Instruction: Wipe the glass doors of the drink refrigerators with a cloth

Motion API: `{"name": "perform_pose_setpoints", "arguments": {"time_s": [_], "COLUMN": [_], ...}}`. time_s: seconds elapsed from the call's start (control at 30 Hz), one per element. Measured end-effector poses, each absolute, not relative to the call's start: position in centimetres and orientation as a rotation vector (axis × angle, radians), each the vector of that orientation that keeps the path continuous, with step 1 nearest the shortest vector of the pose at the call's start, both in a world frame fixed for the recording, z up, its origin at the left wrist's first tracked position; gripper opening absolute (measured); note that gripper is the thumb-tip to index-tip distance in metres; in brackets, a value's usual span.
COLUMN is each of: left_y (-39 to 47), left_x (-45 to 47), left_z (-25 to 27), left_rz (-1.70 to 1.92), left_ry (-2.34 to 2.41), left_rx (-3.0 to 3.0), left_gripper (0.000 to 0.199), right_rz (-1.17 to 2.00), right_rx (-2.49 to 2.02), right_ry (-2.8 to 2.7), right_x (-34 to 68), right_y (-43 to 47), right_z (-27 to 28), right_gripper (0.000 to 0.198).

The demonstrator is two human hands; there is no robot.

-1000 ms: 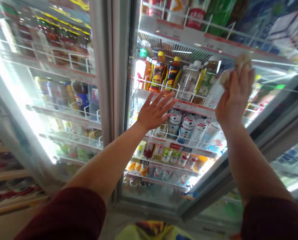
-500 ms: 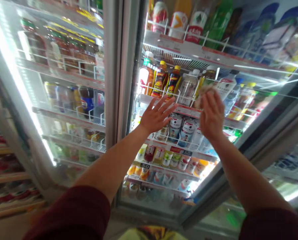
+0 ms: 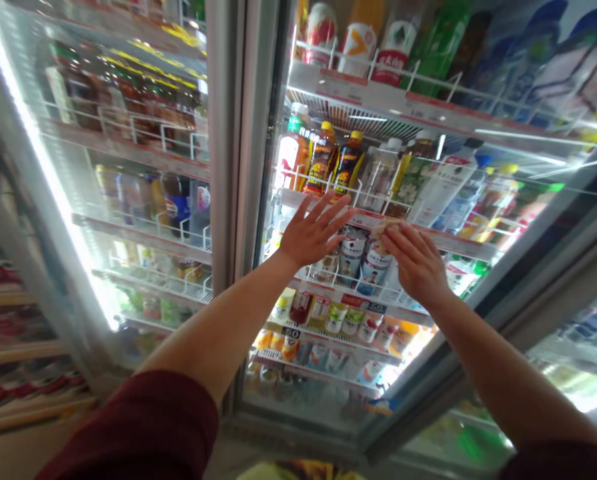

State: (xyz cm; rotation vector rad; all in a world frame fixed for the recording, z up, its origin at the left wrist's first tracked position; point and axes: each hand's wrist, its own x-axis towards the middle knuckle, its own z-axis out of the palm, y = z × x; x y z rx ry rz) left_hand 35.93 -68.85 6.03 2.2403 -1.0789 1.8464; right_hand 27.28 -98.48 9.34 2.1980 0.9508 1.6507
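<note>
In the head view, one pale cloth (image 3: pixel 382 235) lies at the left end of the right hand (image 3: pixel 418 263), held under its extended, bunched fingertips against the glass door (image 3: pixel 318 410). The left hand (image 3: pixel 311 233) is empty, fingers spread wide, palm toward the glass; the cloth sits to its right, apart from it. On the far side of the glass, beyond the left hand's fingertips, stand two dark yellow-capped bottles (image 3: pixel 347 163), with one amber bottle (image 3: pixel 291 153) just left of them. One green bottle (image 3: pixel 441 47) stands on the shelf above.

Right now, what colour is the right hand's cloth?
The cloth is pale beige, best seen in the head view.
</note>
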Motion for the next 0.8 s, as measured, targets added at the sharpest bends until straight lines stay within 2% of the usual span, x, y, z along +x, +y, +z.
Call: {"name": "perform_pose_setpoints", "arguments": {"time_s": [0.07,0.17,0.27,0.37,0.43,0.5,0.57,0.67,0.73,0.8], "left_y": [-68.9,-68.9,-68.9,-68.8,-68.8,-68.8,-68.8,-68.9,-68.9,-68.9], "left_x": [36.0,36.1,36.2,36.2,36.3,36.3,36.3,36.2,36.2,36.2], "left_z": [6.0,6.0,5.9,5.9,5.9,5.9,5.9,5.9,5.9,5.9], "left_rz": [1.842,1.819,1.823,1.828,1.836,1.841,1.836,1.847,1.867,1.876], "left_ry": [-1.064,-1.049,-1.057,-1.063,-1.065,-1.062,-1.059,-1.059,-1.059,-1.057], "left_rx": [2.253,2.268,2.252,2.231,2.223,2.221,2.224,2.228,2.219,2.214], "left_gripper": [0.07,0.067,0.066,0.067,0.069,0.07,0.07,0.07,0.071,0.071], "right_rz": [1.651,2.044,2.262,1.917,1.688,1.793,2.105,2.375,2.28,1.938], "right_rx": [2.194,2.151,2.091,2.157,2.168,2.133,2.08,2.04,2.065,2.114], "right_ry": [0.904,0.707,0.613,0.789,0.894,0.858,0.707,0.532,0.604,0.81], "right_x": [27.1,27.4,27.4,26.8,26.5,26.6,26.9,26.9,26.5,25.9], "right_y": [-99.8,-102.5,-103.1,-101.8,-101.9,-103.0,-104.6,-105.2,-104.4,-103.7], "right_z": [10.3,12.8,11.3,7.6,7.1,8.6,10.4,9.5,6.5,3.8], "right_gripper": [0.056,0.047,0.047,0.057,0.061,0.058,0.051,0.05,0.057,0.065]}}
